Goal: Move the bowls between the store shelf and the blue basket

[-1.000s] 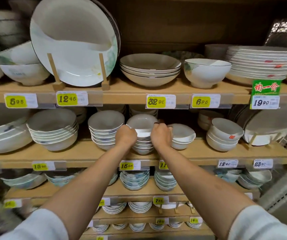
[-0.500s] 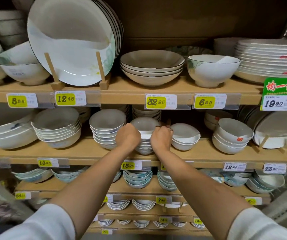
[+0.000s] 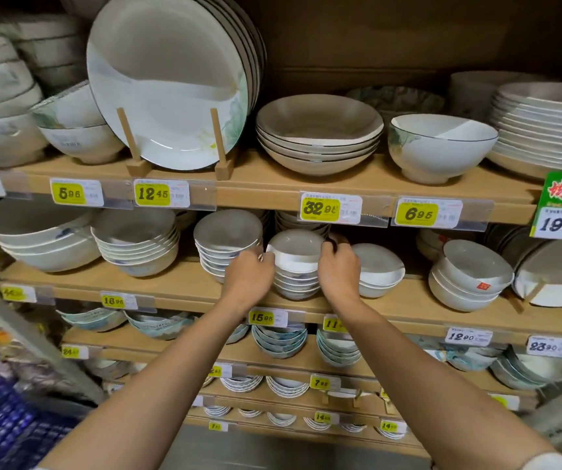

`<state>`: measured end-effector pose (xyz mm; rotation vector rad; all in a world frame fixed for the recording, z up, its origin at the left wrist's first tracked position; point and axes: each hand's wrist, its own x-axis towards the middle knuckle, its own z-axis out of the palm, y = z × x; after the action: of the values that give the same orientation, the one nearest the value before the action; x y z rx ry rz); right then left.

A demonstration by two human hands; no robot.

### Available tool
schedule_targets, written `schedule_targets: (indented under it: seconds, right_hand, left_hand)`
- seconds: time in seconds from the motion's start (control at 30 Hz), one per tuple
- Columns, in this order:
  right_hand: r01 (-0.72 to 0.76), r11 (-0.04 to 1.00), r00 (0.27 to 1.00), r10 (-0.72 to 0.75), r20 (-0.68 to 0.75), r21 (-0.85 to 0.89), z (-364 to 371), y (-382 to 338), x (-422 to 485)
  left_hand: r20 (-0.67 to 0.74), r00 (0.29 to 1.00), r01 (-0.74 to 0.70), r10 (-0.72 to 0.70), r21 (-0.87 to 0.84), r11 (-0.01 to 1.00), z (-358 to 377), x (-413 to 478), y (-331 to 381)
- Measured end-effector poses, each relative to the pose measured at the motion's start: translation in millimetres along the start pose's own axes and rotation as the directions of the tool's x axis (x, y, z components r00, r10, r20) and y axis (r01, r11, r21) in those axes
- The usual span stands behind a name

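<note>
A stack of small white bowls (image 3: 296, 278) stands on the second wooden shelf (image 3: 178, 286). Its top bowl (image 3: 295, 247) has a grey inside and tilts toward me. My left hand (image 3: 248, 276) grips that bowl's left rim and my right hand (image 3: 337, 268) grips its right rim, fingers curled over the edge. The blue basket (image 3: 5, 422) shows blurred at the bottom left, below and left of my arms.
More bowl stacks crowd both sides of the held one, a taller stack (image 3: 227, 247) on the left and shallow bowls (image 3: 379, 271) on the right. The shelf above (image 3: 340, 184) hangs low over the stack with plates and bowls. A grey upright (image 3: 35, 340) slants past the basket.
The camera has swung left and down, bringing the blue basket into view. Both hands stay on the top bowl, which now tilts up a little from the stack.
</note>
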<state>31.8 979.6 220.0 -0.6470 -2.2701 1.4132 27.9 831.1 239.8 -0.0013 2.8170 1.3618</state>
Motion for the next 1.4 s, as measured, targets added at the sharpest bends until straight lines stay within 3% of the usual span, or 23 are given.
schedule_targets:
  seconds: [0.27,0.43,0.73,0.93,1.1,1.27,1.4]
  right_hand:
    - [0.129,0.981,0.990,-0.118,-0.082,0.143,5,-28,-49]
    - [0.168,0.957,0.984,-0.151,-0.090,0.237,54,-62,-103]
    - [0.138,0.907,0.953,-0.230,0.196,0.398,208,-141,-234]
    - [-0.002,0.921,0.839,-0.211,0.502,0.390,312,-166,-322]
    - [-0.076,0.949,0.666,-0.180,0.724,0.306,396,-168,-367]
    - [-0.081,0.984,0.519,-0.095,0.850,0.159,485,-165,-390]
    - [-0.117,0.991,0.447,-0.004,0.894,0.063,557,-160,-393]
  left_hand:
    - [-0.055,0.991,0.090,-0.121,-0.395,0.914,-86,-43,-53]
    - [-0.100,0.975,0.125,-0.200,-0.498,0.858,-159,-76,-110]
    - [-0.290,0.861,0.171,-0.419,-0.610,0.774,-316,-148,-260]
    - [-0.362,0.745,0.226,-0.560,-0.653,0.723,-390,-197,-341]
    - [-0.400,0.632,0.247,-0.664,-0.707,0.662,-427,-215,-394]
    - [-0.393,0.547,0.311,-0.740,-0.725,0.615,-453,-206,-446]
    - [-0.381,0.498,0.370,-0.779,-0.719,0.588,-475,-176,-491]
